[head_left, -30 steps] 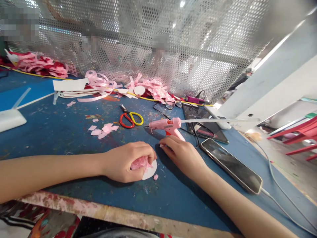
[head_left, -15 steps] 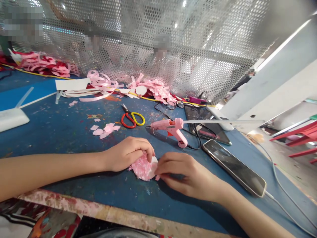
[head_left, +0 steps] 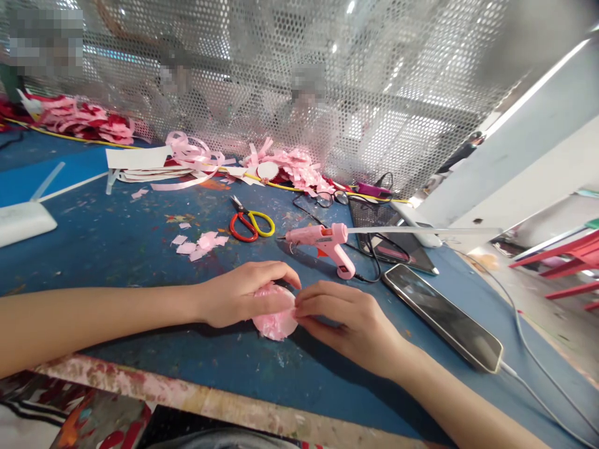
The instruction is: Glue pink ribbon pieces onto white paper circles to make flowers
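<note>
While the blue table (head_left: pixel 116 268) fills the middle of the frame, your left hand (head_left: pixel 243 293) arches loosely, thumb and fingers apart, just below centre, and your right hand (head_left: pixel 350 321) has its fingertips drawn together, whether around anything I cannot tell. Right of centre lie the phone (head_left: pixel 444 318) and pink glue gun (head_left: pixel 321 238), then the scissors (head_left: pixel 250 222) at centre; between your hands, under your left thumb, sits the pink paper-covered disc (head_left: pixel 274 325)

Paint-flecked blue tabletop (head_left: pixel 116 259), and it's busy; scissors (head_left: pixel 241 209) lying mid-table, pink scraps (head_left: pixel 207 243) just left of them; glue gun (head_left: pixel 330 240) on its side to their right; phone (head_left: pixel 442 318) flat, screen up; white cards (head_left: pixel 139 157) stacked toward the back!
</note>
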A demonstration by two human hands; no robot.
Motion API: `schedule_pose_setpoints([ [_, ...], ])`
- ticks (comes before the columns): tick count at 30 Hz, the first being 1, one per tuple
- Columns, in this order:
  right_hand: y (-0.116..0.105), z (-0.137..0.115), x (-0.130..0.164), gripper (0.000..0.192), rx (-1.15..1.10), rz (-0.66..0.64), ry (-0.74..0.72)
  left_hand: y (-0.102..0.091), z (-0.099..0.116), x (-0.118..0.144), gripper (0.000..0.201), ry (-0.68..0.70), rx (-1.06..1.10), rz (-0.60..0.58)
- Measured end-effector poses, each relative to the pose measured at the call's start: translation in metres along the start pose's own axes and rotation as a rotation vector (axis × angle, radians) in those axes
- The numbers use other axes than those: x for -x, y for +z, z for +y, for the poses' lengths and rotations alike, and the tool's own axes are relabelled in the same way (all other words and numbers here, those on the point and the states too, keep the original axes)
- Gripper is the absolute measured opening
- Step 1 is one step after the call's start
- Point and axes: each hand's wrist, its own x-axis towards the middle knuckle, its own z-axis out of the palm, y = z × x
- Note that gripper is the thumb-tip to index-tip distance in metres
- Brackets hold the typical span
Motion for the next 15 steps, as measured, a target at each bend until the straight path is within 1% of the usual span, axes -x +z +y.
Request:
schedule_pose_setpoints([
  [1,0.0007,-0.0005,-0.0009,0.013,-0.012,0.005,0.003,0.0005,-0.0001,0.0002,0.037,-0.006,-0.014,-0.016],
  [2,0.0012,-0.0008,-0.0017,0.011,-0.024,0.004,0.002,0.0012,-0.0003,0.0004,0.046,-0.015,-0.033,-0.029],
  [5,0.0014,-0.0009,-0.0026,0.009,-0.043,0.025,0.02,0.0038,-0.0011,0.0011,0.079,-0.043,-0.095,-0.061],
  [7,0.0007,0.0001,-0.0021,0.009,-0.035,0.078,0.06,0.0056,-0.0018,0.0012,0.089,-0.037,-0.127,-0.073],
  [9,-0.0002,0.0015,-0.0011,0.008,-0.02,0.118,0.114,0.0072,-0.0029,0.0006,0.084,0.019,-0.175,-0.098],
  [12,-0.0013,0.0025,0.0002,0.008,0.011,0.14,0.191,0.0091,-0.0055,-0.0013,0.065,0.147,-0.258,-0.131],
  [13,-0.0014,0.0022,0.0003,0.009,0.017,0.138,0.211,0.0095,-0.0063,-0.002,0.061,0.167,-0.273,-0.132],
  [15,-0.0012,0.001,0.0003,0.009,0.023,0.127,0.232,0.0095,-0.0072,-0.003,0.058,0.161,-0.289,-0.12],
])
